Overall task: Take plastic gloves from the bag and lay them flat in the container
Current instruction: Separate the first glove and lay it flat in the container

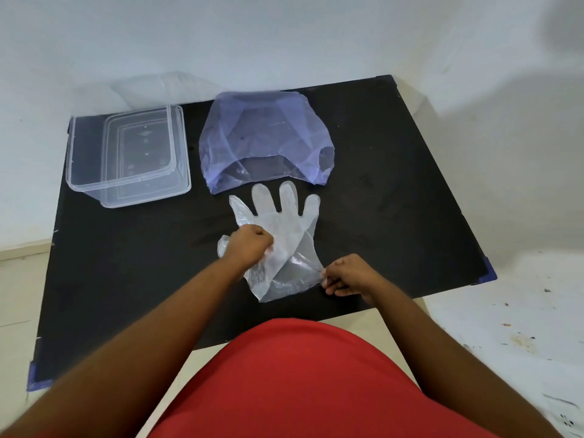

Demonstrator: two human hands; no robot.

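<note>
Left hand (249, 245) and right hand (344, 276), fingers closed, each pinch the clear glove (284, 229) flat on the black table (395, 184), near the bag (265, 137).

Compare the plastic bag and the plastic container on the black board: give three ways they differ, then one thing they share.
The bag is soft and crumpled; the container is rigid and box-shaped. The bag is tinted bluish-purple; the container is colourless. The bag lies mid-board, just beyond the glove; the container sits at the far left corner. Both are see-through plastic, open, and untouched by either hand.
</note>
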